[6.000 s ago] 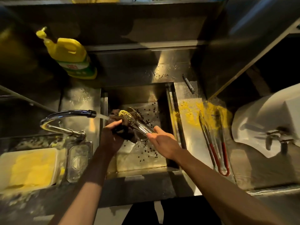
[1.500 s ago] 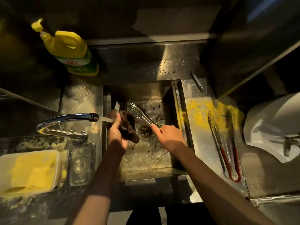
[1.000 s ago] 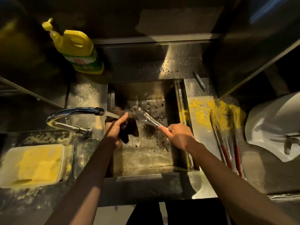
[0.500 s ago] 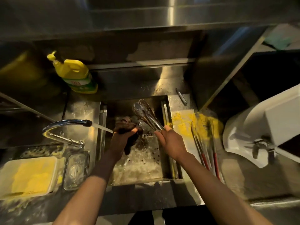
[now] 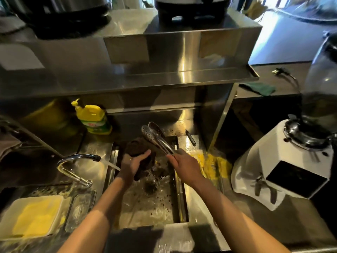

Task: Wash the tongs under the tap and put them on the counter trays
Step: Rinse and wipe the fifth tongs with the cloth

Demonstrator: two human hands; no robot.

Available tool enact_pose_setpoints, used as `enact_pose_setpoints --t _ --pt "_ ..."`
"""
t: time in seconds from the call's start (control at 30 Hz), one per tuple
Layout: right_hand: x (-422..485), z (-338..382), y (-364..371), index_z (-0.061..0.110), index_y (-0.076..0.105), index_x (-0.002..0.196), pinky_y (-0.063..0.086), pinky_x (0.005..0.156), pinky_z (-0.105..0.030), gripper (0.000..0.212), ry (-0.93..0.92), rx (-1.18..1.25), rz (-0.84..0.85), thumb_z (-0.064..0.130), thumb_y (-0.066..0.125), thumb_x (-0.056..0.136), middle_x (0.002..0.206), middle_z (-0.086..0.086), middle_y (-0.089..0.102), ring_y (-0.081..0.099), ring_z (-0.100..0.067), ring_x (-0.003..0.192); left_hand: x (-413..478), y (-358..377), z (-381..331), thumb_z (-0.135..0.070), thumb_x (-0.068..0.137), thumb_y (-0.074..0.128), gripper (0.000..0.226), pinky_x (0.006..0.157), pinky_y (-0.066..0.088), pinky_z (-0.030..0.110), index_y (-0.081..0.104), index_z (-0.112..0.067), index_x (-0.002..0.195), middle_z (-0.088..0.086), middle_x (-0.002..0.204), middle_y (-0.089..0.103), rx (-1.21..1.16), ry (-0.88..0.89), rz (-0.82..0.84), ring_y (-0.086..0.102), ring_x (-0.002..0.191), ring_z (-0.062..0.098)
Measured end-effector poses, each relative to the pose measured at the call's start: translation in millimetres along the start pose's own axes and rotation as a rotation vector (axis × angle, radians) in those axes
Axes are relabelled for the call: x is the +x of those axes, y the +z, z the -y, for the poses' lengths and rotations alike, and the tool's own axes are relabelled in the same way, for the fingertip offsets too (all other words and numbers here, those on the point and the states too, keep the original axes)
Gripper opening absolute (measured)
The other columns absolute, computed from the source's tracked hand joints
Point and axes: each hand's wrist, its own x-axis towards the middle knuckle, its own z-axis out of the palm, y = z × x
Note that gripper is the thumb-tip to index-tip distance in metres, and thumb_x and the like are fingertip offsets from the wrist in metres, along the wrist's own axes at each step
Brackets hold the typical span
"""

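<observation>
Steel tongs (image 5: 156, 137) are held over the sink (image 5: 179, 190), their perforated spoon ends closed together and pointing up and away above the basin's back edge. The right hand (image 5: 184, 166) grips their handle end with curled fingers. The left hand (image 5: 132, 166) clutches a dark brown cloth (image 5: 135, 147) just beside the tongs, water streams from the tap (image 5: 78, 157) toward that wrist, and a yellow soap bottle (image 5: 93, 118) stands on the counter (image 5: 91, 145) behind the tap.
</observation>
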Motion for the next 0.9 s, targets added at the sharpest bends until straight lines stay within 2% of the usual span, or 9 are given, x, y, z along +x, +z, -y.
enact_pose_setpoints --t 0.13,0.2,0.27,0.37,0.5,0.57,0.7,0.77,0.9 --pt "-5.2 3.4 -13.5 0.023 0.071 0.103 0.041 0.067 -0.033 0.046 0.016 0.033 -0.055 0.053 0.036 0.103 0.095 0.004 0.055 0.060 -0.020 0.084 0.4 6.3 -7.5 -0.021 0.071 0.085 0.039 0.091 0.055 0.042 0.072 -0.015 0.108 0.006 0.104 0.075 0.043 -0.032 0.088 0.070 0.099 0.025" --pt "-12.8 4.5 -23.3 0.021 0.071 0.099 0.036 0.068 -0.030 0.048 0.046 0.043 -0.112 0.054 0.036 0.102 0.093 0.005 0.054 0.058 -0.018 0.084 1.2 13.4 -13.5 -0.030 0.062 0.090 0.051 0.096 0.052 0.044 0.072 -0.018 0.107 0.005 0.107 0.074 0.078 -0.004 0.133 0.069 0.101 0.025" --pt "-20.4 5.9 -31.7 0.020 0.070 0.096 0.034 0.069 -0.029 0.052 0.049 0.029 -0.166 0.055 0.033 0.103 0.094 0.006 0.052 0.053 -0.014 0.082 2.1 22.6 -17.6 -0.030 0.058 0.092 0.056 0.094 0.053 0.042 0.071 -0.017 0.108 0.006 0.107 0.074 0.081 0.013 0.171 0.069 0.101 0.025" --pt "-32.2 5.0 -39.9 0.021 0.067 0.088 0.034 0.064 -0.030 0.050 0.097 0.006 -0.246 0.052 0.032 0.104 0.089 0.010 0.047 0.047 -0.008 0.074 -6.6 38.1 -24.7 -0.013 0.075 0.082 0.034 0.071 0.058 0.027 0.068 -0.015 0.105 0.007 0.101 0.073 0.105 -0.013 0.277 0.069 0.090 0.021" --pt "-51.1 3.8 -51.7 0.021 0.066 0.082 0.041 0.064 -0.033 0.057 0.168 0.014 -0.358 0.059 0.028 0.102 0.089 0.009 0.049 0.053 -0.011 0.073 -14.9 60.4 -28.2 -0.007 0.078 0.079 0.023 0.061 0.057 0.026 0.070 -0.012 0.099 0.011 0.096 0.074 0.114 0.005 0.385 0.072 0.089 0.026" --pt "-67.6 3.8 -60.0 0.020 0.068 0.084 0.043 0.068 -0.035 0.061 0.215 0.031 -0.392 0.062 0.027 0.099 0.095 0.006 0.053 0.056 -0.014 0.078 -19.7 73.9 -25.7 -0.003 0.078 0.078 0.019 0.054 0.056 0.021 0.070 -0.012 0.093 0.008 0.087 0.074 0.122 0.021 0.445 0.073 0.083 0.021" --pt "-100.7 1.6 -77.8 0.014 0.069 0.086 0.031 0.063 -0.023 0.040 0.295 0.106 -0.476 0.040 0.045 0.105 0.087 0.011 0.046 0.048 -0.004 0.069 -32.5 100.4 -21.1 -0.009 0.072 0.083 0.029 0.076 0.059 0.036 0.073 -0.015 0.099 0.013 0.101 0.075 0.149 0.031 0.576 0.072 0.093 0.029" --pt "-114.7 -1.0 -89.1 0.012 0.069 0.085 0.033 0.064 -0.026 0.040 0.321 0.116 -0.559 0.037 0.045 0.105 0.086 0.008 0.049 0.050 -0.008 0.070 -40.8 116.4 -20.9 -0.010 0.073 0.083 0.028 0.084 0.058 0.041 0.073 -0.018 0.098 0.011 0.101 0.075 0.175 0.043 0.651 0.071 0.096 0.029" --pt "-144.3 -8.5 -116.2 0.008 0.066 0.085 0.039 0.065 -0.037 0.046 0.384 0.094 -0.727 0.041 0.037 0.101 0.082 0.005 0.048 0.054 -0.019 0.076 -70.2 156.2 -24.1 -0.009 0.076 0.081 0.021 0.070 0.056 0.026 0.073 -0.021 0.090 -0.001 0.088 0.075 0.216 0.092 0.782 0.070 0.086 0.017"
